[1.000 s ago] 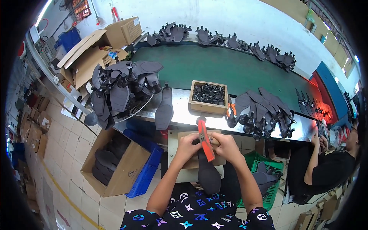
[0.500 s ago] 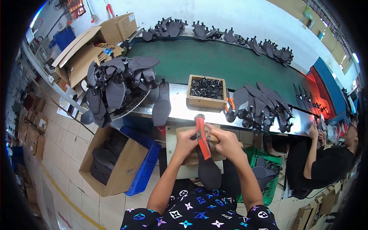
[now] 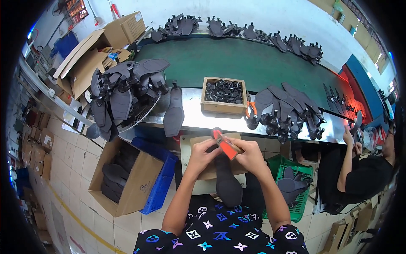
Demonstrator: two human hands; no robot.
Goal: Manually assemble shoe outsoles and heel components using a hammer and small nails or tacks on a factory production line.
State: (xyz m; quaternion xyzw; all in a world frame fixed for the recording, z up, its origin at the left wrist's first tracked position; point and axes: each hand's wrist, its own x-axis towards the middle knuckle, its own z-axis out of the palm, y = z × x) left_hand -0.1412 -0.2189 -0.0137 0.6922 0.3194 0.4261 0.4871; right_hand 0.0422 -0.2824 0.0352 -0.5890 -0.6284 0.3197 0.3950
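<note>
The right hand (image 3: 249, 155) curls around the handle of the red hammer (image 3: 228, 150); the left hand (image 3: 201, 156) bends inward, its grip unclear. The dark sole (image 3: 229, 185) lies between the forearms, broad end bodyward.

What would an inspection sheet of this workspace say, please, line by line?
Surface: green bench top with shiny metal strip in front.
Job's things: red-headed hammer over a dark sole.
Clutter: heaped soles at left, wooden box of small dark parts, orange-handled pliers.
Hands: right hand grips the hammer; left hand at the sole's narrow end, grip partly hidden.
Cables: thin cord against the wall, upper left.
Surroundings: co-worker at right; cardboard box and blue crate at left.
</note>
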